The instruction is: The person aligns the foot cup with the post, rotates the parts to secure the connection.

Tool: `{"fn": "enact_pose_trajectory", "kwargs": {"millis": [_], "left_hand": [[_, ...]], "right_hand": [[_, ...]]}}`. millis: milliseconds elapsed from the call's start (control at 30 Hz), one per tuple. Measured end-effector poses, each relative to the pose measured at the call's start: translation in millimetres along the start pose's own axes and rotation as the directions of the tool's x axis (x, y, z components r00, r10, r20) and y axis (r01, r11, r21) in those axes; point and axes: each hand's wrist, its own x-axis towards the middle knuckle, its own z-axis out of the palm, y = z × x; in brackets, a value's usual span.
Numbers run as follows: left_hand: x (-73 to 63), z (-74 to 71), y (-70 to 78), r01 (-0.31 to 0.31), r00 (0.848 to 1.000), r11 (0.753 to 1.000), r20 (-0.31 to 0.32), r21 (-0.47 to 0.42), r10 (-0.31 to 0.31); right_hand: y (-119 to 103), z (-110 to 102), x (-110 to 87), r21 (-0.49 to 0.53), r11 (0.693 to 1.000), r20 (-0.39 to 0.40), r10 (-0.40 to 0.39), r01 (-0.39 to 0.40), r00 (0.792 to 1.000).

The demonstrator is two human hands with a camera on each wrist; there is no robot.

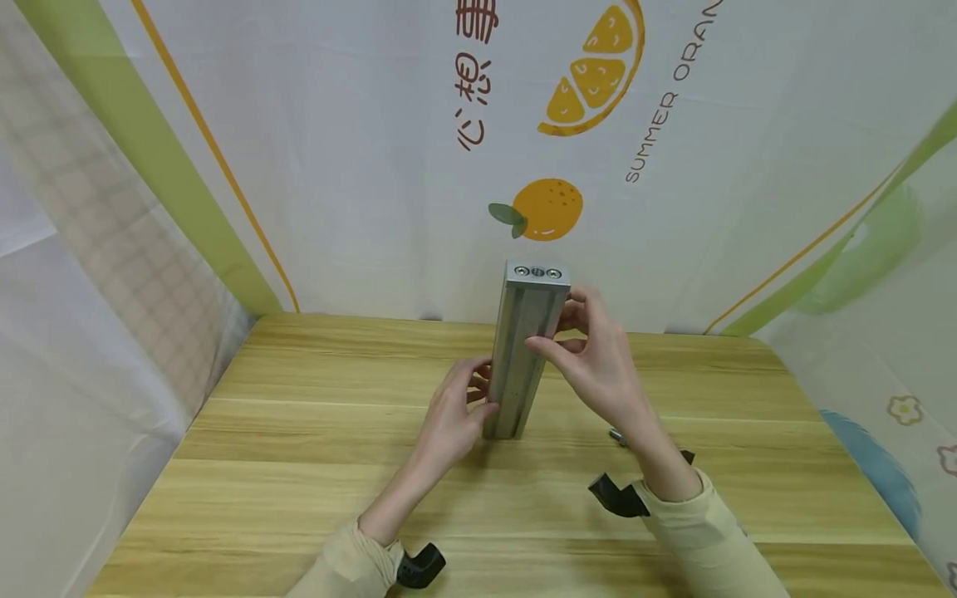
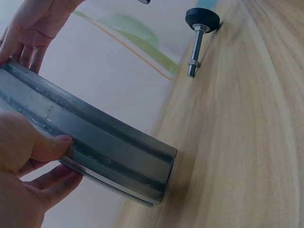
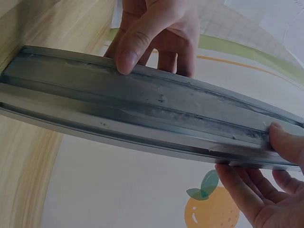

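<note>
A grey aluminium profile (image 1: 517, 357) with grooves along its sides stands upright on the wooden table, its top end showing several round holes. My left hand (image 1: 452, 409) holds its lower part from the left, thumb on the near face and fingers around the side. Higher up, on the right edge, my right hand (image 1: 600, 361) grips it between thumb and fingers. The left wrist view shows the bottom end of the profile (image 2: 118, 147) at the tabletop. In the right wrist view both thumbs press on the grooved face of the profile (image 3: 156, 102).
A levelling foot (image 2: 202, 20) with a black base and threaded stem lies on the table (image 1: 299, 465), mostly behind my right forearm in the head view. A white curtain (image 1: 359, 166) with orange prints hangs behind the table. Black curved pieces (image 1: 421, 566) sit at both cuffs.
</note>
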Motion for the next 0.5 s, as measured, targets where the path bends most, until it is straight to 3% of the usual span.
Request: {"fn": "enact_pose_trajectory", "kwargs": {"millis": [300, 500], "left_hand": [[2.4, -0.1, -0.8, -0.007, 1.000, 1.000, 0.004, 0.000, 0.007], [4.5, -2.1, -0.8, -0.007, 1.000, 0.999, 0.008, 0.045, 0.007]], "right_hand": [[0.2, 0.6, -1.0, 0.009, 1.000, -0.005, 0.003, -0.003, 1.000], [1.2, 1.7, -0.2, 0.024, 1.000, 0.004, 0.007, -0.007, 1.000]]}}
